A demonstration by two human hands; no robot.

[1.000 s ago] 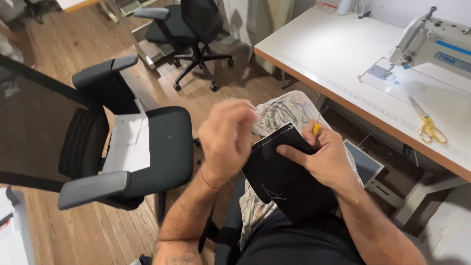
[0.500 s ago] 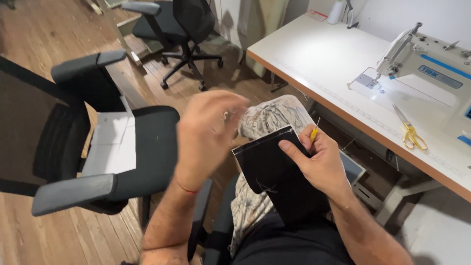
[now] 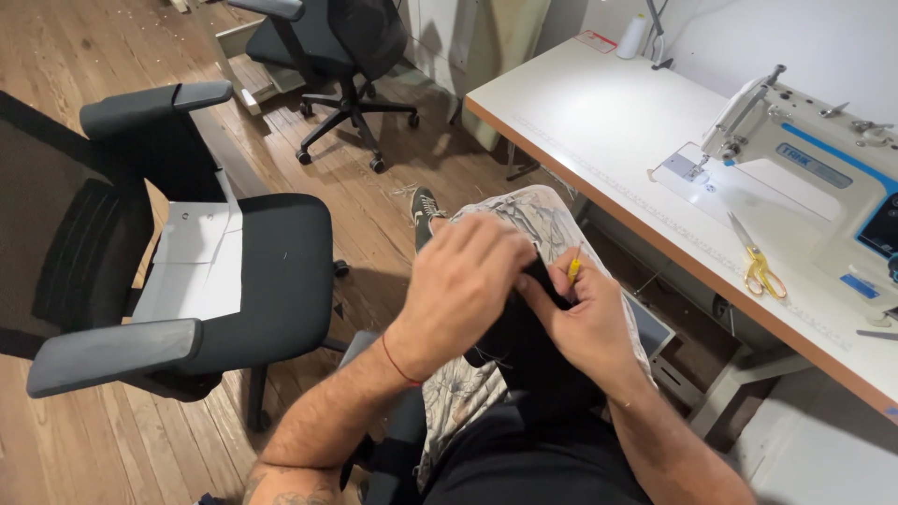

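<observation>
A black piece of fabric [image 3: 524,351] lies on my lap, over my patterned trouser leg [image 3: 524,210]. My right hand [image 3: 585,323] holds the fabric's upper edge, with a small yellow-handled tool [image 3: 573,269] sticking up between its fingers. My left hand [image 3: 463,281] is closed over the same upper edge, right against the right hand, and hides most of the cloth's top. A red cord circles my left wrist.
A black office chair [image 3: 281,281] with white paper pieces [image 3: 192,262] on its seat stands to my left. A white sewing table [image 3: 608,122] at the right carries a sewing machine [image 3: 804,164] and yellow-handled scissors [image 3: 758,266]. Another black chair [image 3: 337,42] stands at the back on the wooden floor.
My left hand, raised and apart from the fabric before, has come down onto its top edge beside the right hand. The camera has tilted, and my shoe now shows.
</observation>
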